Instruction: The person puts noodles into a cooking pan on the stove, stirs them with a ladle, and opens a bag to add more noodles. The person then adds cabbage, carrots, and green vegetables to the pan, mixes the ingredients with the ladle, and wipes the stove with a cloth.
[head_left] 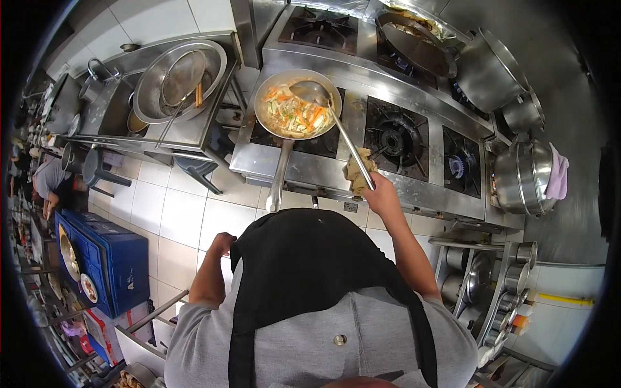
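Note:
My right hand [383, 194] is closed around the long handle of a metal ladle [348, 138]. The ladle's bowl rests in a frying pan [279, 134] on the left front burner. Sliced vegetables with orange carrot strips and pale green pieces [294, 113] fill the pan. Its handle [279, 174] points back toward me, with no hand on it. A brown cloth [359, 173] lies on the stove edge beside my right hand. Beside the black apron, low at my left side, my left hand [223, 244] looks curled; what it holds, if anything, is hidden.
A lit burner [457, 165] shows blue flame at right. Large steel pots [490, 71] and a wok [414, 48] stand behind. On the left sink counter sits a big metal bowl [145, 97] with a strainer [183, 77]. A blue crate [123, 265] and another person [50, 178] are at left.

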### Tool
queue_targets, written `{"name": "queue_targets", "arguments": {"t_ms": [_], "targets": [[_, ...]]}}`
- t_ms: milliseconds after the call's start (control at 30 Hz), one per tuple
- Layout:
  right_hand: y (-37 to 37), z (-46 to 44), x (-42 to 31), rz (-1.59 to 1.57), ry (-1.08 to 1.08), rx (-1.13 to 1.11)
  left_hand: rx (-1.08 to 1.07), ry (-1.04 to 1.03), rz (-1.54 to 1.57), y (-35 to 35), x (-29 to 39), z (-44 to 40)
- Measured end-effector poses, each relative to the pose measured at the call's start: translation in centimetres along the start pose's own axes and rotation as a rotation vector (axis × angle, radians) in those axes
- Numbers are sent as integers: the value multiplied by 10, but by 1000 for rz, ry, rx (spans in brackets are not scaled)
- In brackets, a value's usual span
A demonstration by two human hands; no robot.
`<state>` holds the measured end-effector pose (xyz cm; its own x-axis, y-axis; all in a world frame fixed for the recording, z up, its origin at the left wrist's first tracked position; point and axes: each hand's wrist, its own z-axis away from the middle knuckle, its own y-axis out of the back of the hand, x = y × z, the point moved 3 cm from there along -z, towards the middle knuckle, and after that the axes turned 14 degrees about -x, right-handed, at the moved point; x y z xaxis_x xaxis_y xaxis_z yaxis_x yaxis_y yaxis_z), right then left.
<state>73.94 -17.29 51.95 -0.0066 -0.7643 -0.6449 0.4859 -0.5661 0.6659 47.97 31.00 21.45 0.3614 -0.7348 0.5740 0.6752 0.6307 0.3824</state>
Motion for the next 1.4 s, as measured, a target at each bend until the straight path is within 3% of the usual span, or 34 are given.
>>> {"name": "queue_targets", "arguments": {"t_ms": [33, 67, 100, 233, 333, 400, 533, 700, 733, 800, 900, 967, 1000, 1033, 1133, 1233, 1300, 1333, 1400], "targets": [[3, 4, -5, 5, -4, 3, -26, 54, -228, 5, 10, 4], [8, 11, -10, 3, -4, 7, 19, -35, -577, 11, 16, 4], [12, 23, -14, -6, -40, -1, 17, -35, -577, 12, 17, 3], [0, 29, 11, 57, -70, -22, 131, 166, 275, 21, 21, 8], [0, 20, 11, 119, -29, 22, 39, 109, 55, 18, 27, -4], [16, 21, 3, 135, -32, 40, 53, 81, 86, 18, 28, -5], [105, 28, -13, 463, 25, 56, 72, 77, 130, 24, 36, 6], [208, 27, -93, 1166, 83, 51, 195, 132, 579, 33, 40, 16], [217, 23, -109, 1165, 83, 53, 233, 169, 672, 33, 38, 16], [214, 13, -140, 1427, 225, 49, 220, 152, 657, 30, 39, 17], [183, -15, -150, 1500, 246, 34, 198, 147, 645, 16, 38, 14], [183, -27, -154, 1491, 247, 42, 197, -229, -247, -9, -4, -18], [183, -30, -156, 1482, 255, 50, 130, 58, 513, -18, 4, -9], [187, -28, -161, 1485, 256, 51, 138, -61, 329, -28, -17, -22], [203, -18, -188, 1593, 332, 137, 181, -179, 286, -36, -24, -21], [198, -30, -194, 1693, 260, 70, 76, -101, 238, -34, -21, -13], [183, -47, -175, 1680, 254, 58, 126, 220, 609, -22, 7, 4], [180, -51, -168, 1619, 283, 58, 129, 216, 613, -21, 3, 0], [180, -58, -165, 1564, 324, 58, 120, -2, 366, -23, -21, -19]]}}
